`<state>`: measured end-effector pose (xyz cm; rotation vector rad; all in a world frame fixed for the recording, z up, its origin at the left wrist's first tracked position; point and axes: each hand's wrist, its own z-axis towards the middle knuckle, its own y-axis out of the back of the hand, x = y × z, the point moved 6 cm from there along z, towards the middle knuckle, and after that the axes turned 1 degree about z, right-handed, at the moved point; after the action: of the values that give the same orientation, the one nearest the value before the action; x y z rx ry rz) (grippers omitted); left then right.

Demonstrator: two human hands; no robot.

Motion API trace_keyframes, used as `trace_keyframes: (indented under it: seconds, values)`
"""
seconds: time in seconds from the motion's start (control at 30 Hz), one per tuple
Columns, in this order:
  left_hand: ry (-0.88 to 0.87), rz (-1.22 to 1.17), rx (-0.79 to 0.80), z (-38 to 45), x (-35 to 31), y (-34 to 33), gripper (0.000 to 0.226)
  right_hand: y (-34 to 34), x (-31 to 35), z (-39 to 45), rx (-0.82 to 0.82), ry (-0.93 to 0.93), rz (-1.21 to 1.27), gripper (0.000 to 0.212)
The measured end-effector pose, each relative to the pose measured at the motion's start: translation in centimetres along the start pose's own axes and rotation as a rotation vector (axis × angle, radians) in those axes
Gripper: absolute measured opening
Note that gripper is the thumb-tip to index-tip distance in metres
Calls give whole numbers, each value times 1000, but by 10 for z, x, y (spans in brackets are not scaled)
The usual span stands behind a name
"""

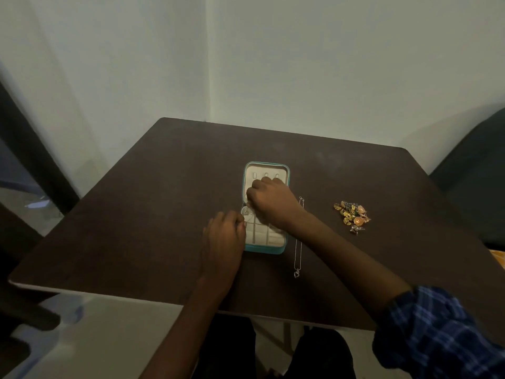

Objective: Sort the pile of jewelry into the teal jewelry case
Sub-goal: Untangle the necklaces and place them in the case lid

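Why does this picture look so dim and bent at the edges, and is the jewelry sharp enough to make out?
Head view: dim, even room light, no glare; the wide lens bows the table edges and the wall corner. The jewelry pile is small and soft, its pieces hard to tell apart; the thin necklace barely shows. Both hands, left and right, are dark over the teal case.

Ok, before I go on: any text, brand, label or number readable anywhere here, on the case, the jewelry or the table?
None: no readable word, number or sign shows in the head view.
Teal jewelry case: no brand or label visible on its rim or cream lining.
Pile of jewelry: too small and blurred to show any marking.
Silver necklace on the table: pendant too small to read.
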<state>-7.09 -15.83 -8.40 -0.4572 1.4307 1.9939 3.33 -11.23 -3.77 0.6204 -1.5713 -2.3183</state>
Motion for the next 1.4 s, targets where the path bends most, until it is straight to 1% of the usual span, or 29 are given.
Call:
trace_keyframes:
  seconds: [0.07,0.1,0.23,0.3,0.43,0.53,0.57,0.63,0.7,0.8,0.87,0.93,1.07,1.27,1.4]
  values:
    - [-9,-3,-3,0,1,0,6,-2,-5,-2,-10,-22,59,14]
    - [-8,-7,-7,0,2,0,6,0,-8,-2,-20,-69,143,16]
    - [-1,-45,-27,2,3,4,8,18,-26,-6,-46,-307,604,17]
    - [4,-112,-68,2,-5,10,10,32,-34,-8,-72,-379,761,18]
    - [-4,-290,-158,6,-32,31,26,57,-41,-15,-40,-454,1068,17]
    - [37,-468,-67,17,-51,34,40,77,-39,-20,-62,-453,1262,17]
    - [57,-538,-18,21,-56,33,38,85,-39,-22,-83,-457,1296,17]
    - [75,-651,56,23,-65,32,24,99,-41,-28,-124,-471,1345,19]
    - [77,-719,55,20,-71,36,14,111,-43,-34,-160,-491,1405,23]
    - [120,-955,96,14,-83,42,13,125,-47,-45,-210,-533,1511,26]
    - [192,-1165,165,12,-89,43,14,130,-49,-54,-218,-602,1645,23]
    - [278,-1301,194,12,-89,44,14,135,-52,-63,-209,-673,1751,20]
    - [359,-1301,220,8,-85,42,13,143,-62,-81,-183,-725,1827,16]
    - [375,-1354,357,-2,-98,32,15,147,-64,-97,-138,-703,1881,14]
    - [401,-1445,382,-1,-104,38,17,147,-70,-107,-161,-727,1917,13]
